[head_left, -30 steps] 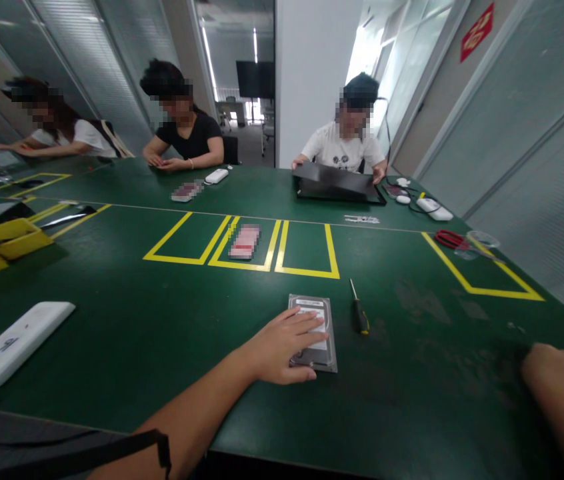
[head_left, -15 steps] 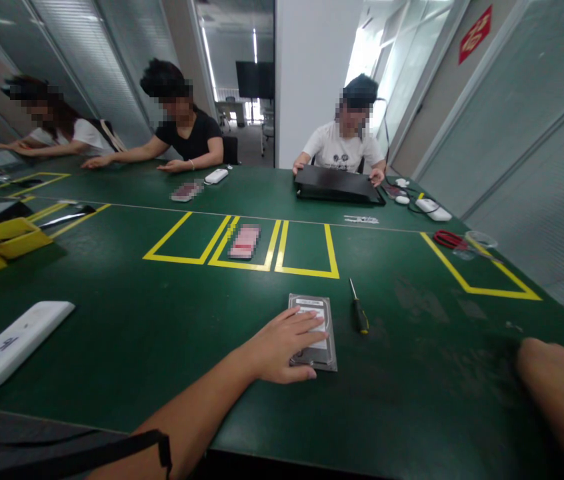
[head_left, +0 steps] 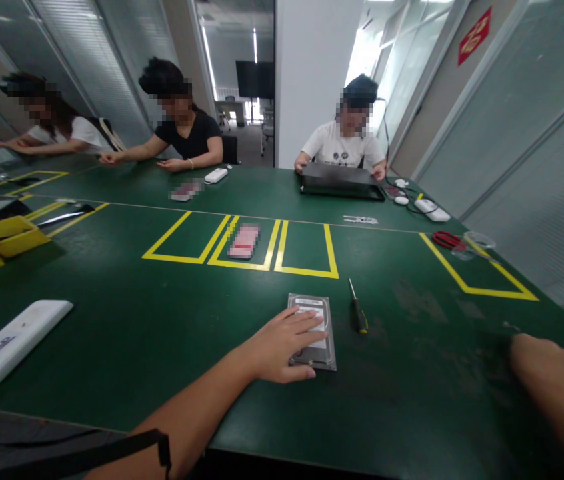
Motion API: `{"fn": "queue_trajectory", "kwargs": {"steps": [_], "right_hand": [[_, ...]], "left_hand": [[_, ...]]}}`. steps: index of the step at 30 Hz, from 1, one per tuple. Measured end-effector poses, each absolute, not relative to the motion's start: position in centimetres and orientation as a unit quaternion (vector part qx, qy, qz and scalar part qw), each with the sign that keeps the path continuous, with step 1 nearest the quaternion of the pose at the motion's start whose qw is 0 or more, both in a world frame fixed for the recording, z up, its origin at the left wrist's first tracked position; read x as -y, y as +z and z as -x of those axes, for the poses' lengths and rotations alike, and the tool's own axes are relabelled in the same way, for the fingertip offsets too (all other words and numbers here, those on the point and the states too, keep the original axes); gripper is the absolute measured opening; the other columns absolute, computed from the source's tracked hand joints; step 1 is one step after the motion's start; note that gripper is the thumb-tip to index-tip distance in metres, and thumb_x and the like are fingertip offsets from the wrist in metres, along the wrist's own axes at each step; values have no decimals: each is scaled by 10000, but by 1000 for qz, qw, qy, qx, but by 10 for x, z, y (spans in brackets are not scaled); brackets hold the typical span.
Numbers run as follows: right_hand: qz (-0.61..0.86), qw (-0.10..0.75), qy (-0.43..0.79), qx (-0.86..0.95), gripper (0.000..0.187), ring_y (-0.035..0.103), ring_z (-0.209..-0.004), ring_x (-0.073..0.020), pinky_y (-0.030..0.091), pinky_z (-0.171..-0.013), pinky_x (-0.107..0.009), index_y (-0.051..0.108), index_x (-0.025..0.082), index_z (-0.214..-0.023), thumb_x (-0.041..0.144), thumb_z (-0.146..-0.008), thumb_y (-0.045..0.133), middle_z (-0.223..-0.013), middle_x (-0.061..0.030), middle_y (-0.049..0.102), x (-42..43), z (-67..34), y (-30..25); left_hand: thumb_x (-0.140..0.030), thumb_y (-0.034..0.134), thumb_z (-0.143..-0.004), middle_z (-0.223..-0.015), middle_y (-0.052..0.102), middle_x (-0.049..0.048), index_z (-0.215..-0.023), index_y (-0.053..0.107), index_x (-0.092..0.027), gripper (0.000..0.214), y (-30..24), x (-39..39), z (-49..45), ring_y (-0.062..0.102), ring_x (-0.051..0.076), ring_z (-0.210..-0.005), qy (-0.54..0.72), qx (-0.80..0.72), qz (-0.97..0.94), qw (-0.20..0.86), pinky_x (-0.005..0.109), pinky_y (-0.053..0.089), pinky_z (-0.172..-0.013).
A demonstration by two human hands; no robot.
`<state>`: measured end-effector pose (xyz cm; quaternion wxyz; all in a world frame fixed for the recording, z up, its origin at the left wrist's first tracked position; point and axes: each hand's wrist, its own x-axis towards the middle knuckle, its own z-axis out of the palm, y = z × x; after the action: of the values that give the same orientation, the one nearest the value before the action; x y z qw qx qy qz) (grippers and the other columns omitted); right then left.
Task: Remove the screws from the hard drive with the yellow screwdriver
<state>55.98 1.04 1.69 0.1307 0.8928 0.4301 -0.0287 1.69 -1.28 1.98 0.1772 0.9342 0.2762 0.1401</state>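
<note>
My left hand (head_left: 282, 347) lies flat with fingers spread on a grey hard drive (head_left: 318, 319) that rests on the green table (head_left: 137, 333). A small screwdriver (head_left: 357, 311) with a black and yellow handle lies just right of the drive, untouched. My right hand (head_left: 552, 380) rests on the table at the lower right; only its back and wrist show, and its fingers are hidden.
Yellow taped boxes (head_left: 242, 247) mark the table's middle, one holding a pink card (head_left: 245, 240). A white device (head_left: 9, 341) lies at the left, yellow trays (head_left: 7, 237) beyond. Three people sit opposite; one handles a black laptop (head_left: 342, 181). Red cable and clear cup (head_left: 462, 241) at right.
My right hand has slid slightly left along the table. The person opposite has lowered the black laptop's lid. My left hand stays on the drive.
</note>
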Motion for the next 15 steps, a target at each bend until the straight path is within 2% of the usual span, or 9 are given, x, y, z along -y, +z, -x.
{"fn": "queue_trajectory", "kwargs": {"steps": [6, 11, 15], "right_hand": [[-893, 114, -19, -434, 421, 671, -997, -402, 534, -695, -435, 725, 100, -852, 254, -918, 338, -1088, -262, 669, -19, -561, 18], [-887, 107, -15, -449, 352, 683, -971, -411, 550, -707, -439, 738, 97, -821, 211, -886, 412, -1011, -268, 683, -28, -562, 20], [-892, 63, -13, -446, 296, 689, -902, -443, 546, -656, -459, 709, 87, -691, 165, -821, 456, -932, -302, 673, -34, -568, 19]], "left_hand": [[-593, 601, -870, -1608, 336, 84, -1496, 429, -259, 731, 20, 13, -17, 315, 306, -1485, 142, -277, -934, 175, 512, 156, -1244], [-589, 594, -875, -1609, 330, 88, -1501, 424, -257, 728, 20, 13, -17, 315, 310, -1485, 142, -275, -935, 175, 515, 162, -1241], [-591, 592, -876, -1611, 329, 83, -1503, 420, -263, 729, 19, 13, -16, 316, 312, -1484, 144, -276, -934, 176, 518, 158, -1241]]}}
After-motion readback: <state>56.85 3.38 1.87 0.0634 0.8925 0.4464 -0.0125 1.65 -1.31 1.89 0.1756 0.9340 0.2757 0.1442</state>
